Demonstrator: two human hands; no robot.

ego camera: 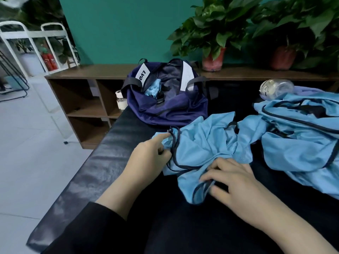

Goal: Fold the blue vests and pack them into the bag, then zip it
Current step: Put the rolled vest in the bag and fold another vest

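Note:
A crumpled light blue vest (203, 143) with dark piping lies in the middle of the black padded bench (102, 162). My left hand (146, 156) pinches its left edge by the dark trim. My right hand (233, 178) grips the vest's lower hem, fingers curled on the trim. Behind it the navy bag (170, 109) stands open, with a bit of light blue fabric (153, 88) showing inside. A pile of more blue vests (300, 136) lies at the right.
A clear plastic bottle (277, 88) lies behind the vest pile. A small white-capped bottle (120, 100) stands left of the bag. A brown shelf unit (86, 99) with two potted plants (212, 41) runs along the teal wall. White floor tiles lie at the left.

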